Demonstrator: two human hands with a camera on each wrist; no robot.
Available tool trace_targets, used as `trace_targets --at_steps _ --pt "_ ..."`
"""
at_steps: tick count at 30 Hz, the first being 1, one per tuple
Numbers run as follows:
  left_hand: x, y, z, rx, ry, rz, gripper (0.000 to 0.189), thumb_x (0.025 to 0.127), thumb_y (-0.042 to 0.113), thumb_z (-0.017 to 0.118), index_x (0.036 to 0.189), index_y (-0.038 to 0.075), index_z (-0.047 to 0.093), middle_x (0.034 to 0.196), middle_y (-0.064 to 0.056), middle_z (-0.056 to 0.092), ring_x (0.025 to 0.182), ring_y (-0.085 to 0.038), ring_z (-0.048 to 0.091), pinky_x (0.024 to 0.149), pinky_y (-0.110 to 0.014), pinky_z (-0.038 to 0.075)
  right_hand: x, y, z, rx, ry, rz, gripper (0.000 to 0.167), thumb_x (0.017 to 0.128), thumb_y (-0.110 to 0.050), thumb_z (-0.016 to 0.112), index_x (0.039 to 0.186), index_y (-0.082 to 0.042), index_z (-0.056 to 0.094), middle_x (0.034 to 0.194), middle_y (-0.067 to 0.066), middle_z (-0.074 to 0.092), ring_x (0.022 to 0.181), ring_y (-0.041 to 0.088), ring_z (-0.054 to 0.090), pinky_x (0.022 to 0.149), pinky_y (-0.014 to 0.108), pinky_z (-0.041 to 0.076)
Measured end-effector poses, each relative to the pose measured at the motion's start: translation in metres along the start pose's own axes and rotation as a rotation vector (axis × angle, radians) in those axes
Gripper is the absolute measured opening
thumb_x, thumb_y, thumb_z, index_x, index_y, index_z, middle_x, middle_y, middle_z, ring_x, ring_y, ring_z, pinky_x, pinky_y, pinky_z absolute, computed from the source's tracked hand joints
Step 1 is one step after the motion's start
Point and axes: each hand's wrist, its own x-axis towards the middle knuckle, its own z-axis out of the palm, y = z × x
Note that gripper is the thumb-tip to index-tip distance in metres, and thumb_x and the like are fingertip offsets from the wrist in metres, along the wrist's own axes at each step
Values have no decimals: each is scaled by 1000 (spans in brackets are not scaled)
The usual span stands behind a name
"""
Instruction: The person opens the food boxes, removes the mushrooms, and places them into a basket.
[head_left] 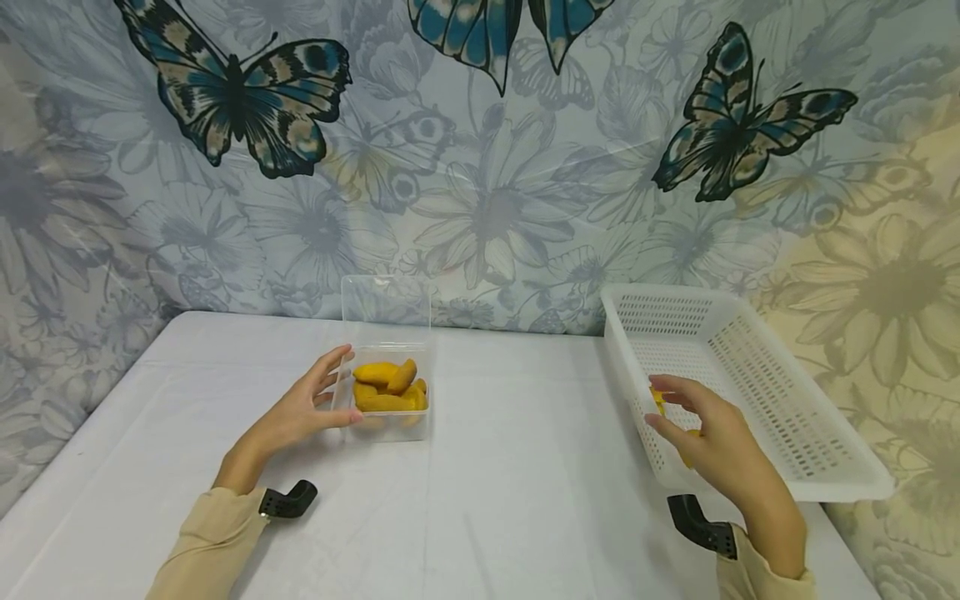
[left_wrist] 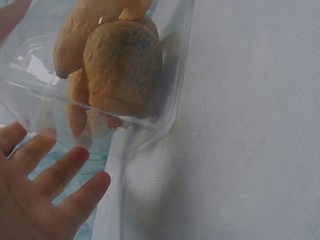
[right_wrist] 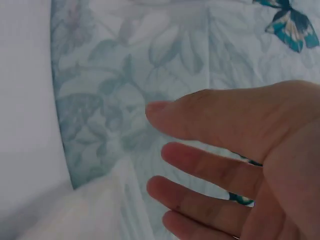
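A clear plastic box (head_left: 390, 429) with its lid (head_left: 386, 308) raised at the back holds several yellow-brown, curved, knobbly pieces (head_left: 386, 402) resembling ginger. In the left wrist view one blunt piece (left_wrist: 122, 70) shows a dark greenish patch. My left hand (head_left: 303, 404) is at the box's left side, thumb by the front corner and fingers spread along the wall. Over the left wall of a white perforated basket (head_left: 780, 392) hovers my right hand (head_left: 708, 433), thumb and fingers apart, nothing between them. Yellow bits (head_left: 657, 400) show beside and below it, mostly hidden by the hand.
The white-clothed table (head_left: 502, 475) lies between box and basket. Behind it hangs a butterfly-and-flower patterned cloth (head_left: 495, 192). The basket stands at the table's right edge. Each wrist carries a black mount (head_left: 701, 525).
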Motion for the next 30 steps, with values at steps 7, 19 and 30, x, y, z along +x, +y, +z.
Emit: trace_targets --at_steps 7,19,30 --pt "1 0 -1 4 2 0 97 88 25 77 160 23 13 167 -15 12 148 -53 17 116 -70 23 8 -23 21 12 51 -150 46 84 -6 77 127 -4 61 119 12 70 104 32 66 84 40 57" --pt "0 0 0 -6 2 9 95 88 23 76 160 22 12 166 -16 12 147 -54 17 115 -72 22 21 -65 77 228 -175 -205 39 88 -15 76 125 -14 64 123 -3 68 109 21 66 90 39 57" --pt "-1 0 1 -4 6 4 95 88 23 76 160 23 13 166 -16 12 147 -54 17 114 -72 21 42 -93 94 263 -222 -288 36 89 -15 74 123 -18 65 122 -8 67 111 19 64 93 39 55"
